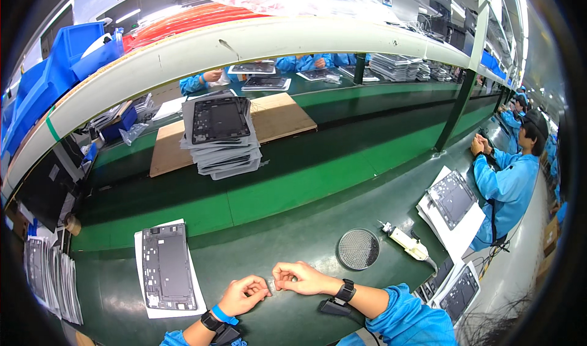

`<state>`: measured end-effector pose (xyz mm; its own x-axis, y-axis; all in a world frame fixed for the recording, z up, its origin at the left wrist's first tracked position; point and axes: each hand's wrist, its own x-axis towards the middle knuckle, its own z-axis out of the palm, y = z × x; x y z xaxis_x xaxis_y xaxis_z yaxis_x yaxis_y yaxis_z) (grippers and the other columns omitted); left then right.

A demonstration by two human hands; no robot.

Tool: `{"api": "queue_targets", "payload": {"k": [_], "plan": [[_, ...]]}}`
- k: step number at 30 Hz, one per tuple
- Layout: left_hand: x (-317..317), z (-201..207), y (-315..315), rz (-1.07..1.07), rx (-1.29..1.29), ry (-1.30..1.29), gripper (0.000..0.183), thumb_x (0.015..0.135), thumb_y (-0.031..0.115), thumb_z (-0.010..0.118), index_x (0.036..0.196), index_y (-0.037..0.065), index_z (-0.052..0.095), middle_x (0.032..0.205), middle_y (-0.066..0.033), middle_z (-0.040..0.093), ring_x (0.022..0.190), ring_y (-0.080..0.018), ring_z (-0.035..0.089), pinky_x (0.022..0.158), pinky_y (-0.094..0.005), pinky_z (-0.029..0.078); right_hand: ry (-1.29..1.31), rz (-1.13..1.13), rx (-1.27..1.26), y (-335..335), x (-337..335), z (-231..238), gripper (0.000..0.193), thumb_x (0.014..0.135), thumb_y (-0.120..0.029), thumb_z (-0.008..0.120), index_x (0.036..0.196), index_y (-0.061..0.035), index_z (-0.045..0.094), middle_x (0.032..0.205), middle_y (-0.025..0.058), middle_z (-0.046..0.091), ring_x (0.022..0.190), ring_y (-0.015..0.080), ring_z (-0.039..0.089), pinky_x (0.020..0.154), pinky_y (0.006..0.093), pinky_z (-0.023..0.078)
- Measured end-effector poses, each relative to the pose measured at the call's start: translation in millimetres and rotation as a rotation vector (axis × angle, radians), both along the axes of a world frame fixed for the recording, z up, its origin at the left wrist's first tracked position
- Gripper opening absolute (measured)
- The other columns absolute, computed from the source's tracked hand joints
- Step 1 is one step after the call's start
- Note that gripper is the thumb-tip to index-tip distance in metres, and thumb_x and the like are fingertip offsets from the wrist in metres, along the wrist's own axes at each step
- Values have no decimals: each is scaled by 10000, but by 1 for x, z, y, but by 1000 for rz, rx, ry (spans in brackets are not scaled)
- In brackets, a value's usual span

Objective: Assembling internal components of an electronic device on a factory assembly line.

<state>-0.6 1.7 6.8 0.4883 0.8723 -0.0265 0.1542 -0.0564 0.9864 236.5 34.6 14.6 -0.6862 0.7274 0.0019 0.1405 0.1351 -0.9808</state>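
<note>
My left hand (244, 294) and my right hand (304, 279) are held close together over the dark green bench, with a small gap between their fingertips. Both have curled, pinched fingers; whatever they may hold is too small to make out. To the left of them, a dark tablet housing (167, 266) with small pale parts lies on a white sheet (196, 297). Beyond my right hand stands a round mesh-patterned dish (350, 248) with small dark bits at one side. A cream electric screwdriver (406, 243) lies to the right of the dish.
A stack of tablet housings with sheets (227, 153) rests on a wooden board (284, 117) across the green line. More housings (451, 199) lie at the right, near a co-worker in blue (510, 175). A stack (52, 279) stands far left. A shelf beam (293, 35) crosses above.
</note>
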Motion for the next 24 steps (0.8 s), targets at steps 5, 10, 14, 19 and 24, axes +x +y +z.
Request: {"api": "queue_targets", "payload": {"k": [5,10,14,19,24], "plan": [[0,1,0,-6,4,-6,72,901,20,642,963,4,608,871,-75,712,739,-87,657,655,-221,529,-3,0,4,-1,0,0,100,925,-112,609,970,-63,534,840,21,689,767,106,642,652,256,483],[0,-2,-1,16,-1,-27,74,894,31,649,956,9,615,856,-65,718,730,-81,657,656,-219,529,-32,-2,-11,0,-1,4,82,921,-90,600,964,-60,537,830,17,685,768,105,634,663,257,487],[1,-1,0,-5,-22,-24,57,905,17,634,951,0,605,867,-76,710,726,-88,643,660,-223,528,-25,-16,-9,-1,1,3,78,918,-79,596,956,-55,532,833,21,684,767,111,633,683,266,497],[-8,-9,1,6,-52,-59,98,908,51,648,984,9,602,852,-63,725,716,-81,657,653,-218,529,53,-208,235,-44,42,84,331,899,-156,665,1192,-40,565,1040,99,688,924,177,672,822,320,519],[4,-18,4,-1,-82,-124,107,933,45,614,1000,-25,568,855,-134,712,696,-120,651,629,-240,532,-95,-1287,395,-164,209,119,291,859,-139,568,1102,15,614,1062,130,668,959,198,628,895,333,466]]}}
